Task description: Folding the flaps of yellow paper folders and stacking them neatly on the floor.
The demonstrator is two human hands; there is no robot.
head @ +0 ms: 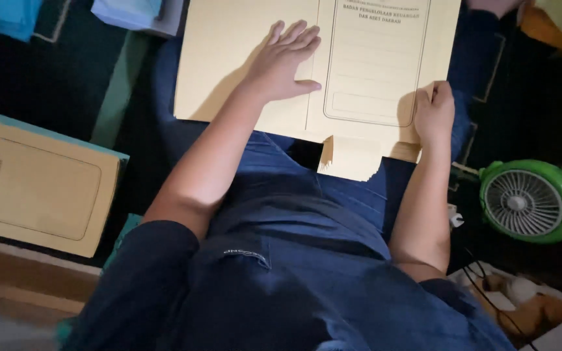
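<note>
The left hand (pixel 285 60) lies open and flat on a pale yellow cardboard folder (pixel 229 58). The right hand (pixel 433 112) pinches its near edge. It looks light, stiff but bendable, best held by the edges.

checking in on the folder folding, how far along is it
Done, seemingly: a stack of finished folders lies at the left. In hand: the left hand presses flat on a cream folder sheet while the right hand pinches its edge. Left: its bottom flap looks unfolded.

Cream folder (pixel 248 39) with printed frame; green fan (pixel 531 201); navy shirt (pixel 294 286).
</note>
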